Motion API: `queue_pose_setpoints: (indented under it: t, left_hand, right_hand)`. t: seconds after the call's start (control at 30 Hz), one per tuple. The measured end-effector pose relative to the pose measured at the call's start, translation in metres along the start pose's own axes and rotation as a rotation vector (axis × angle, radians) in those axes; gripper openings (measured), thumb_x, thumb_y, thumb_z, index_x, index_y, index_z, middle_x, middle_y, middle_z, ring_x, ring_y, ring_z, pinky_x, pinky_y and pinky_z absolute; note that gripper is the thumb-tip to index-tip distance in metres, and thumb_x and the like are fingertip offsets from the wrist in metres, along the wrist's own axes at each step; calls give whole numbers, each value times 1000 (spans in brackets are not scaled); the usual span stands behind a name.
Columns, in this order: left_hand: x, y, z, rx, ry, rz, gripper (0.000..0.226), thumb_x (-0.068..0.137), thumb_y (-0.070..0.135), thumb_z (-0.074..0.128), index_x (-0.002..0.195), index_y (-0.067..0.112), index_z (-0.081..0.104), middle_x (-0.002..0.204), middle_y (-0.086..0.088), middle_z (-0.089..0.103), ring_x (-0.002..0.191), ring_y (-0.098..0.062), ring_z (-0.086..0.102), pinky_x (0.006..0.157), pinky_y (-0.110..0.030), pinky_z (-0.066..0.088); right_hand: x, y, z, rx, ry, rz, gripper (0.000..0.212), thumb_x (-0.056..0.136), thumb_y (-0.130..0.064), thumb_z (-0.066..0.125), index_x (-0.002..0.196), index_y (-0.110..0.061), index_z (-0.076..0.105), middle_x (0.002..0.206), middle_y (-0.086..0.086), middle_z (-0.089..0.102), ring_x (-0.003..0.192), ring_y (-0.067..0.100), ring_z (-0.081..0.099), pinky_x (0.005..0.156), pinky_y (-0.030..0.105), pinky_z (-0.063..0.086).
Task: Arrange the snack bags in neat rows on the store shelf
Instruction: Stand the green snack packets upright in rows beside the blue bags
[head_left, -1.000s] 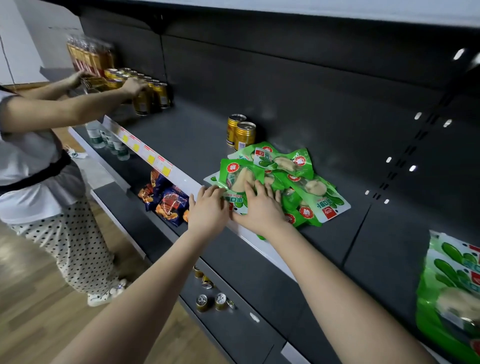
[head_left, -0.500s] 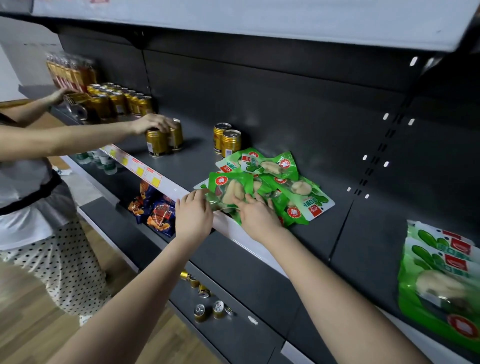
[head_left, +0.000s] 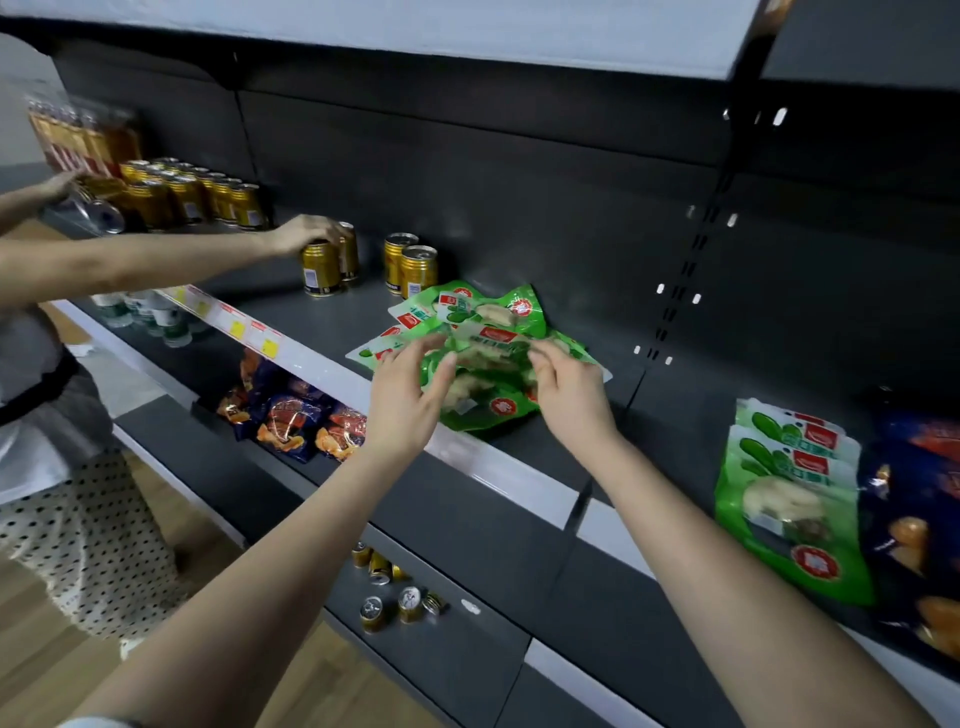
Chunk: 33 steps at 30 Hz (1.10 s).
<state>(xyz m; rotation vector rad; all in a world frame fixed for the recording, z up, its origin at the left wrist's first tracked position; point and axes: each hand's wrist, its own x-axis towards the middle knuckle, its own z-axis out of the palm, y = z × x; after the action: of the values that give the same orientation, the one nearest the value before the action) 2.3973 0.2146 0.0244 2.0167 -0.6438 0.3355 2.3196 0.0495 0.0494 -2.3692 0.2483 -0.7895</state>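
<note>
Now, my left hand (head_left: 402, 410) at left edge of top green snack bag (head_left: 491, 358), fingers loosely spread; blur, cannot tell if gripping. My right hand (head_left: 574, 402) pinches bag's right edge. Bag held over loose green bag pile (head_left: 467, 312) near front of shelf (head_left: 332, 312). Neat green stack (head_left: 789, 493) well apart, right. Other person's hand (head_left: 306, 236) on gold can (head_left: 321, 270).

Left forearm (head_left: 270, 561) and right forearm (head_left: 727, 561) are bare, pale sleeve edge (head_left: 98, 722) on the left.
</note>
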Motion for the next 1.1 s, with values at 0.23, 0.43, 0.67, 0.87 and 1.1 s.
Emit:
queue_pose_setpoints:
  t: [0.23,0.43,0.67,0.87,1.1]
  left_hand:
    - [-4,59,45,-187,-71,39,54,80,35,72,125,14,51,113,12,55,103,0,48,82,-9,37]
    - [-13,82,80,-291,-232,-41,18,78,27,74,91,15,69,72,12,65,68,-3,60,60,-9,43]
    - [-24,93,106,-338,-221,-120,16,82,22,71,84,7,72,66,0,62,58,-10,55,53,-20,40]
    - [-30,108,109,-322,-116,-47,12,84,17,67,85,6,72,73,-4,67,71,-17,60,64,-26,43]
    - [-38,109,118,-356,-600,250,30,78,14,68,108,18,71,126,4,61,118,-8,55,102,-27,41]
  right_hand:
    - [-19,22,-66,-123,203,58,26,100,-24,45,95,-6,62,67,17,61,63,32,51,58,38,39]
    - [-40,37,-100,-148,330,65,25,98,-28,49,100,-9,65,61,16,60,55,30,50,60,36,35]
    - [-60,54,-114,-33,399,83,40,94,-18,56,133,-15,49,108,1,62,72,11,62,66,14,46]
    - [-73,46,-98,-29,101,180,62,93,-31,56,147,-14,28,145,9,36,117,19,55,93,19,41]
    - [-67,44,-84,130,215,414,37,97,-26,48,124,-3,39,117,16,59,107,31,57,85,34,45]
